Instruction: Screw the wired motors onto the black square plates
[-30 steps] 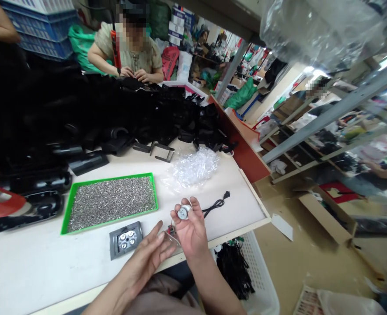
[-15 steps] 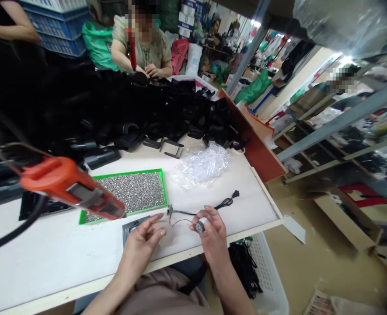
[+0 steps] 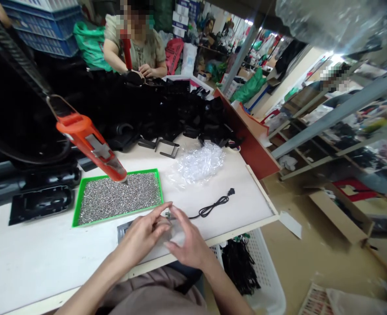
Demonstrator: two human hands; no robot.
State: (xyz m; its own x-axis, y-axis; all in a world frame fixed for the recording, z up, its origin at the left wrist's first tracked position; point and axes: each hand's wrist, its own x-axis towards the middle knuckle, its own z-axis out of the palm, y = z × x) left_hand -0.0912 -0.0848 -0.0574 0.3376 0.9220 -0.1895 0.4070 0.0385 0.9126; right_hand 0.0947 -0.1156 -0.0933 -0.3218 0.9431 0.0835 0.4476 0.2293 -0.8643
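My left hand (image 3: 143, 235) hovers over a grey fixture (image 3: 123, 227) near the table's front edge. Its fingertips are pinched at the near end of a thin black cable (image 3: 213, 205). My right hand (image 3: 189, 244) is right beside it, its back turned to me and its fingers held together, pointing at the same spot. Whatever lies under that palm is hidden. The small round silver part is not in sight. The cable runs right across the white table (image 3: 32, 258) to a small plug.
A green tray of small screws (image 3: 121, 197) lies behind my hands, with a hanging orange screwdriver (image 3: 91, 146) tip-down over it. Bubble wrap (image 3: 200, 162) and a heap of black plastic parts (image 3: 167, 113) lie further back. A white basket of cables (image 3: 262, 284) stands below. A co-worker (image 3: 137, 48) works opposite.
The orange screwdriver has swung back to the tray. My right hand, which held a small round silver part, has moved left against my left hand; the part is out of sight.
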